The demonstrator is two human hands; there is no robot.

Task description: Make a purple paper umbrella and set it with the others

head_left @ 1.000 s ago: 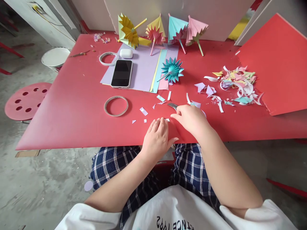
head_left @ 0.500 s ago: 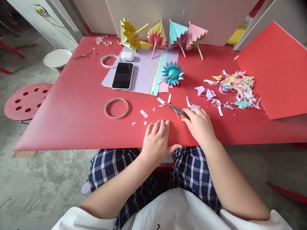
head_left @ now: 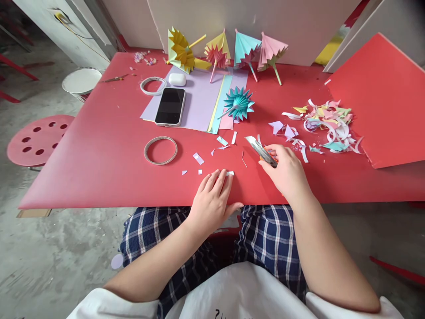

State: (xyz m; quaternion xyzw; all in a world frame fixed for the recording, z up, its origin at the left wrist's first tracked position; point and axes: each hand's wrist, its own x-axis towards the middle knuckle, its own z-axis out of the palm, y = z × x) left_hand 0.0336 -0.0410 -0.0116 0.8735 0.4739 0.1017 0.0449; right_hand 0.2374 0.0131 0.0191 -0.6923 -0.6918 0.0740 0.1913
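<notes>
Gripped in my right hand is a utility knife, its blade pointing up and left above the red tabletop. My left hand lies with fingers stretched over a small pale strip of paper near the table's front edge; most of that strip is hidden under the fingertips. A thin curled sliver of paper lies between the two hands. Just beyond them are small lilac and white paper bits. A teal folded paper umbrella stands farther back.
Several paper umbrellas line the wall. Lilac paper sheets lie under a phone and a white earbud case. Two tape rolls are at left. Paper scraps pile up beside a red board.
My right hand has moved right with the utility knife, away from the left hand, and the blade has turned. My left hand has shifted slightly left and down, uncovering the strip's end.
</notes>
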